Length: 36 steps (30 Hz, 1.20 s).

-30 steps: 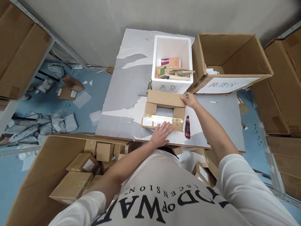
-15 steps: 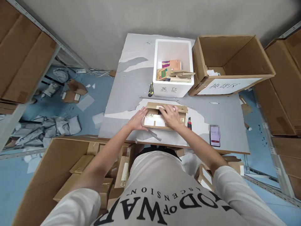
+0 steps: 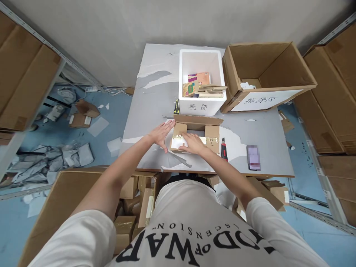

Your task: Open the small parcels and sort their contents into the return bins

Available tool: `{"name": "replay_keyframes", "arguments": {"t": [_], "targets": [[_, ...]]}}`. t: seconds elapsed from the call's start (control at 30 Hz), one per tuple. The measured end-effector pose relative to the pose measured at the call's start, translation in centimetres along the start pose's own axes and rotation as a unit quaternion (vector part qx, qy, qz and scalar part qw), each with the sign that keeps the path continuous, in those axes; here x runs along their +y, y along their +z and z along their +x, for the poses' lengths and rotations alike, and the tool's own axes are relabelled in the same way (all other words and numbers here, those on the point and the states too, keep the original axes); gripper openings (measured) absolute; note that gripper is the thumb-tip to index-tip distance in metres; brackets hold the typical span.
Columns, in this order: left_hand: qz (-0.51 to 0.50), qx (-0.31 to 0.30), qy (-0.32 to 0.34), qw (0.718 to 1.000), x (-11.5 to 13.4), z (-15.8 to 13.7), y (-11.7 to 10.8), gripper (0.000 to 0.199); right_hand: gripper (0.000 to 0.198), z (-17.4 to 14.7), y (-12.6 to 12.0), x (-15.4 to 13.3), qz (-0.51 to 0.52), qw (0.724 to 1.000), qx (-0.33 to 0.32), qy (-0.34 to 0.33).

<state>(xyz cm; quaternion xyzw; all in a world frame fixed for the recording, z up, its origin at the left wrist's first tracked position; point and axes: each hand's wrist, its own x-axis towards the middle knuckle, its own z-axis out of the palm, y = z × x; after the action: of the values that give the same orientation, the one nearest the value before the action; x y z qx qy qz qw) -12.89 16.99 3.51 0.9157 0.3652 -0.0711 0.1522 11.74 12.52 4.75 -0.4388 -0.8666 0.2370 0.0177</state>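
In front of me on the table lies a small cardboard box with its top opened. Its far flap stands up, and between the two end flaps a gap shows part of the inside. My left hand is open at the box's left end, fingers spread and fingertips at its far left corner. My right hand is closed over the near flap, which bears a white label, with fingers on top and the thumb toward me. To the right of the box lies a red and black utility knife.
A white foam box with books stands behind, beside a large cardboard carton. A yellow and black cutter lies by the foam box. A phone lies at the right. Below the table's left edge, a big carton holds several boxes.
The box's top has been opened further: the far flap now stands up and the gap shows. My right hand has moved toward me and left, my left hand slightly left. The view has shifted a little.
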Motion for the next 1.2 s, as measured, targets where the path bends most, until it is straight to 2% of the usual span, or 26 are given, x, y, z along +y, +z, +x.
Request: {"name": "replay_keyframes", "arguments": {"t": [0.13, 0.33, 0.5, 0.7, 0.8, 0.93, 1.07, 1.13, 1.2], "targets": [[0.005, 0.003, -0.01, 1.0, -0.1, 0.9, 0.1, 0.138, 0.079, 1.7, 0.2, -1.3, 0.02, 0.997, -0.031, 0.065], [0.012, 0.007, -0.015, 1.0, 0.1, 1.8, 0.2, 0.129, 0.066, 4.1, 0.2, -3.2, 0.043, 0.991, -0.037, 0.119], [-0.005, 0.006, -0.023, 1.0, 0.1, 1.7, 0.9, 0.131, 0.052, 5.4, 0.8, -4.7, 0.02, 0.984, -0.045, 0.174], [-0.018, 0.006, -0.027, 0.999, -0.1, 1.6, 1.5, 0.134, 0.029, 4.7, 2.1, -4.8, -0.004, 0.992, 0.019, 0.129], [-0.024, 0.004, -0.027, 0.999, -0.3, 1.6, 1.6, 0.136, 0.03, 3.7, 2.5, -5.2, -0.023, 0.995, 0.056, 0.081], [-0.024, 0.004, -0.035, 0.999, -0.1, 1.5, 1.6, 0.139, 0.041, 1.6, 2.5, -5.7, -0.043, 0.995, 0.072, 0.045], [-0.003, -0.03, -0.045, 0.999, 0.3, 1.0, 0.3, 0.138, 0.054, -1.0, 1.3, -3.3, -0.043, 0.996, 0.083, -0.006], [0.021, -0.067, -0.061, 0.996, 0.9, 0.9, -1.2, 0.132, 0.065, -2.5, 0.4, -0.7, -0.062, 0.995, 0.081, 0.017], [0.055, -0.1, -0.091, 0.989, 2.3, 1.3, -2.9, 0.115, 0.066, -4.1, -0.2, 2.1, -0.103, 0.989, 0.085, 0.07]]}}
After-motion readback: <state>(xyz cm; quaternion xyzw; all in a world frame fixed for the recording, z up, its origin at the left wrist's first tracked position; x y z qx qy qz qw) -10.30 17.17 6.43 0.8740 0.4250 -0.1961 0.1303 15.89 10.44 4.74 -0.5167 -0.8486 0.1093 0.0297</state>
